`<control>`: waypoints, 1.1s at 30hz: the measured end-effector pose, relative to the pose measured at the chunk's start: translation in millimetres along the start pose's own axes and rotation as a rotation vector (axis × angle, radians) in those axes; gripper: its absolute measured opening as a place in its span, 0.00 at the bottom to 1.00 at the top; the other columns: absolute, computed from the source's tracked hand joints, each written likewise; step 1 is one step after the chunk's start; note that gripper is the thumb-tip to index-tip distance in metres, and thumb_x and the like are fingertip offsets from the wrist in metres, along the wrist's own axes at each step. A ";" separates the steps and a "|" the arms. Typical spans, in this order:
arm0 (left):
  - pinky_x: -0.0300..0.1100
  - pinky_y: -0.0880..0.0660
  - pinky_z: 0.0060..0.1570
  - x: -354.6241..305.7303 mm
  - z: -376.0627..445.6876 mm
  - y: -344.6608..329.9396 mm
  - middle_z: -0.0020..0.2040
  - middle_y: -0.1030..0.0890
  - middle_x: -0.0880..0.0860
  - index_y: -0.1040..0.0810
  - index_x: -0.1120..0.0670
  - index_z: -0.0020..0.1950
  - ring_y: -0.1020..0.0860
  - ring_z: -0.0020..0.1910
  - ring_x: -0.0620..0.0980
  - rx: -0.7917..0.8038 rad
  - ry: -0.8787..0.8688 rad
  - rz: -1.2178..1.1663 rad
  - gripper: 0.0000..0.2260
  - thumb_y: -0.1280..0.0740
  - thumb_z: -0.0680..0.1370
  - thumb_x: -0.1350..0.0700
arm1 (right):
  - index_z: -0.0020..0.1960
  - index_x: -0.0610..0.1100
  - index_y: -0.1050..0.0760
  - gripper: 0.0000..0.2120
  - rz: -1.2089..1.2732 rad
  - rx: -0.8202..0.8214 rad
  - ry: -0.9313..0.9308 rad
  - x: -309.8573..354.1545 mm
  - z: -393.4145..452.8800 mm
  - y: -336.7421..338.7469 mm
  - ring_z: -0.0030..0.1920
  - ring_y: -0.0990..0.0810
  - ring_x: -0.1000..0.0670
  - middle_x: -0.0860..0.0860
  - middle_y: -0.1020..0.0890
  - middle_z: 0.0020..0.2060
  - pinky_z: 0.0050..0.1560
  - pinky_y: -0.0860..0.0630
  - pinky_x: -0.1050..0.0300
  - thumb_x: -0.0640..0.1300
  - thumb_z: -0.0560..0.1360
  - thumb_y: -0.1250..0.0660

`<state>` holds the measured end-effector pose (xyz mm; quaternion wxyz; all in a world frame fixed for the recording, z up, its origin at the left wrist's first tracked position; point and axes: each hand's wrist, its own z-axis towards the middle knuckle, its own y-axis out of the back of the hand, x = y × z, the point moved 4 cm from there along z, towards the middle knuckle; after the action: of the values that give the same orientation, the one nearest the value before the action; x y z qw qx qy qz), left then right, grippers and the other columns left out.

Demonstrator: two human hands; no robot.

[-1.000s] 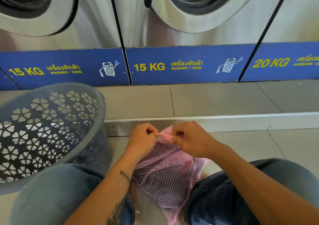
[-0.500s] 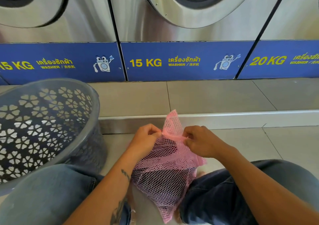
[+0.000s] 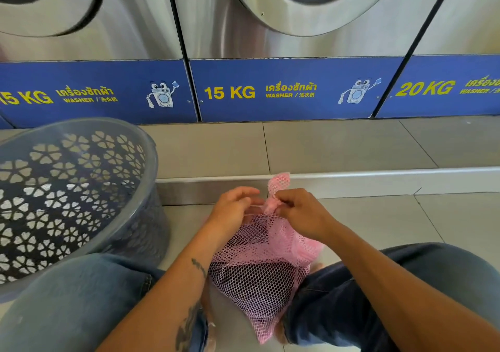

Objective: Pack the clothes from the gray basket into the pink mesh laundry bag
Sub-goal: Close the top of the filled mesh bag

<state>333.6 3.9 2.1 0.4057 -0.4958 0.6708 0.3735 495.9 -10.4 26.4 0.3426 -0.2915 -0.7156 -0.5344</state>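
Observation:
The pink mesh laundry bag point(image 3: 263, 268) stands between my knees on the floor, bulging with dark and pink clothes. Its neck is gathered into a tight bunch, and a tuft of mesh sticks up above it. My left hand point(image 3: 234, 211) pinches the drawstring on the left of the neck. My right hand point(image 3: 300, 212) pinches the gathered neck from the right. The gray basket point(image 3: 67, 195) with flower-shaped holes stands at the left, tilted toward me. No clothes show inside it.
A row of steel washers with blue kick panels point(image 3: 284, 89) stands ahead on a raised tiled step point(image 3: 338, 181). My knees in blue jeans point(image 3: 405, 292) flank the bag. Tiled floor point(image 3: 392, 222) lies to the right.
The bag's mouth has been drawn shut: the neck is now bunched tight and a tuft of mesh stands up above my hands. The view has tilted slightly.

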 end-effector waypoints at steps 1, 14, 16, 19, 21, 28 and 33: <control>0.48 0.24 0.60 0.8 2.6 -0.3 0.58 0.17 0.47 0.21 0.48 0.61 0.19 0.57 0.48 0.000 -0.027 0.076 0.14 0.40 0.82 0.63 | 0.39 0.46 0.20 0.11 0.020 0.019 0.001 -1.5 -0.3 2.3 0.36 0.23 0.41 0.43 0.18 0.36 0.39 0.24 0.43 0.35 0.76 0.36; 0.48 0.23 0.49 10.5 12.6 -19.3 0.44 0.16 0.53 0.17 0.52 0.48 0.21 0.41 0.47 0.096 -0.035 0.185 0.03 0.28 0.77 0.59 | 0.49 0.47 0.22 0.06 0.142 -0.010 -0.056 -16.6 0.2 8.2 0.45 0.18 0.38 0.42 0.16 0.43 0.51 0.22 0.39 0.38 0.74 0.31; 0.53 0.22 0.52 9.1 13.5 -17.7 0.45 0.16 0.57 0.18 0.52 0.46 0.21 0.42 0.50 0.033 -0.079 0.181 0.03 0.26 0.74 0.58 | 0.51 0.47 0.22 0.06 0.135 -0.028 -0.044 -15.5 1.4 6.6 0.41 0.19 0.42 0.46 0.17 0.41 0.46 0.21 0.43 0.42 0.74 0.29; 0.50 0.28 0.41 3.9 12.5 -17.0 0.38 0.23 0.54 0.20 0.53 0.44 0.28 0.38 0.50 -0.017 -0.134 0.204 0.05 0.25 0.73 0.57 | 0.45 0.45 0.20 0.06 0.081 -0.039 -0.033 -13.1 2.9 6.6 0.33 0.28 0.53 0.50 0.22 0.33 0.37 0.29 0.53 0.47 0.76 0.30; 0.51 0.26 0.42 1.3 12.4 -18.3 0.38 0.24 0.52 0.23 0.54 0.43 0.28 0.38 0.49 0.003 -0.149 0.178 0.06 0.26 0.74 0.60 | 0.42 0.43 0.20 0.08 0.083 -0.060 -0.046 -12.8 3.5 9.3 0.32 0.30 0.53 0.49 0.24 0.32 0.36 0.32 0.56 0.45 0.77 0.31; 0.36 0.32 0.31 -2.4 11.8 -28.3 0.41 0.18 0.54 0.23 0.54 0.58 0.22 0.36 0.47 0.128 0.034 -0.158 0.11 0.37 0.80 0.67 | 0.46 0.46 0.16 0.06 0.232 -0.032 -0.071 -19.5 2.9 16.3 0.43 0.19 0.39 0.42 0.15 0.42 0.51 0.23 0.44 0.42 0.77 0.32; 0.43 0.33 0.38 -4.2 14.8 -30.9 0.57 0.16 0.55 0.28 0.46 0.70 0.22 0.40 0.50 0.190 0.040 -0.305 0.26 0.36 0.78 0.70 | 0.52 0.44 0.16 0.08 0.306 0.114 -0.077 -17.1 -2.1 17.1 0.55 0.19 0.36 0.41 0.15 0.50 0.64 0.27 0.35 0.40 0.78 0.34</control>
<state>366.8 11.7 -2.9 0.4895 -0.5585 0.6280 0.2325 519.8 -8.9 22.7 0.4084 -0.3973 -0.7047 -0.4228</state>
